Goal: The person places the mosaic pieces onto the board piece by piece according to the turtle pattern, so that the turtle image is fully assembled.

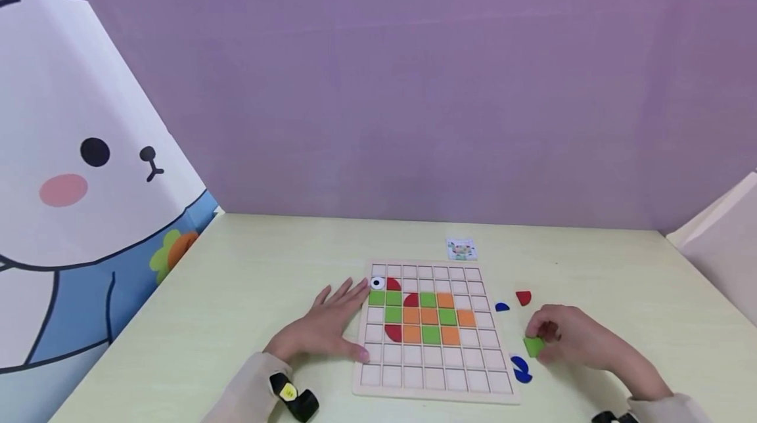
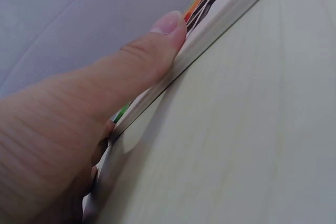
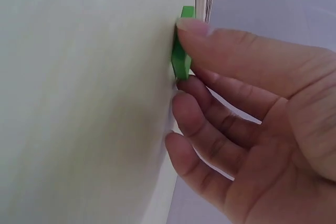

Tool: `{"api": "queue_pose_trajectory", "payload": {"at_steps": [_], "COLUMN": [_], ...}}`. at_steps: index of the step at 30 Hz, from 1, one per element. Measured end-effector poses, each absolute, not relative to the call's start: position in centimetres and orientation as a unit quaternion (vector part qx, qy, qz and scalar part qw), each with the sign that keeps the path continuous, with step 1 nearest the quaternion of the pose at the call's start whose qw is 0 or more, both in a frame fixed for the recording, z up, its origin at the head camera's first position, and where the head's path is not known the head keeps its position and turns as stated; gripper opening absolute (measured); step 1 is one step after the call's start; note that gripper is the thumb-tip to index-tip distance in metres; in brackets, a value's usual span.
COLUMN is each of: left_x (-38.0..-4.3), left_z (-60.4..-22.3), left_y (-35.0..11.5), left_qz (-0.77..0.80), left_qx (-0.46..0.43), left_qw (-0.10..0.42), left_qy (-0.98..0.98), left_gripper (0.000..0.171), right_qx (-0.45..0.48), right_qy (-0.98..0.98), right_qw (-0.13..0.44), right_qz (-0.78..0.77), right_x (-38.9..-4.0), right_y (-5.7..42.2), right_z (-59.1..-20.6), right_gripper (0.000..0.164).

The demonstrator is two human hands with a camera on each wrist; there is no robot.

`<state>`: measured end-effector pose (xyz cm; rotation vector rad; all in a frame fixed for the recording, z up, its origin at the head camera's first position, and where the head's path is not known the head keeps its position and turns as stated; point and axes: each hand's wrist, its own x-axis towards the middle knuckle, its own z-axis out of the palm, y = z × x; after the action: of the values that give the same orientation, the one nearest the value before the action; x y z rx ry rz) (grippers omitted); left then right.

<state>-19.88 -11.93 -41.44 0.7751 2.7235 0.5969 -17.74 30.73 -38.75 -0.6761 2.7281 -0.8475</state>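
My left hand [image 1: 328,326] lies with spread fingers along the left edge of a pale wooden grid board [image 1: 434,399]; its thumb [image 2: 157,40] rests on the board's rim in the left wrist view. Green, orange and red tiles and a round eye piece [image 1: 377,283] fill some of the board's cells. To the right of the board, my right hand [image 1: 576,336] pinches a green tile [image 1: 534,347] between thumb and fingers, at the tabletop. In the right wrist view the green tile [image 3: 182,64] is seen edge-on, partly covered by the thumb.
Blue rounded pieces [image 1: 520,364] lie between the board and my right hand. Farther back are a blue half-round piece [image 1: 502,307] and a red piece [image 1: 524,297]. A small printed card [image 1: 461,249] lies behind the board. A purple wall [image 1: 414,114] closes off the back.
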Motion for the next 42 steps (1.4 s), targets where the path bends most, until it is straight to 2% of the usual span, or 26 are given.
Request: {"api": "queue_pose_trajectory", "payload": {"at_steps": [7, 21, 32, 42], "left_x": [-20.0, -20.0, -19.8, -19.8], "left_z": [-41.4, -41.5, -41.3, -41.3], "left_y": [-12.0, -12.0, -12.0, -11.9], "left_qz": [0.207, 0.209, 0.210, 0.205], "left_qx": [0.266, 0.268, 0.265, 0.265], "left_qw": [0.123, 0.121, 0.123, 0.125], "left_qy": [0.934, 0.933, 0.933, 0.934], "left_gripper": [0.111, 0.112, 0.112, 0.112], "right_qx": [-0.213, -0.253, -0.259, -0.273], "right_qy": [0.927, 0.919, 0.906, 0.898], "right_qw": [0.118, 0.083, 0.105, 0.106], "right_qz": [-0.286, -0.291, -0.319, -0.328], "right_x": [-18.0, -18.8, -19.4, -19.6], "right_y": [30.0, 28.4, 24.7, 22.6], "right_z": [-38.5, -37.3, -36.8, -36.8], "right_gripper": [0.029, 0.022, 0.012, 0.015]}}
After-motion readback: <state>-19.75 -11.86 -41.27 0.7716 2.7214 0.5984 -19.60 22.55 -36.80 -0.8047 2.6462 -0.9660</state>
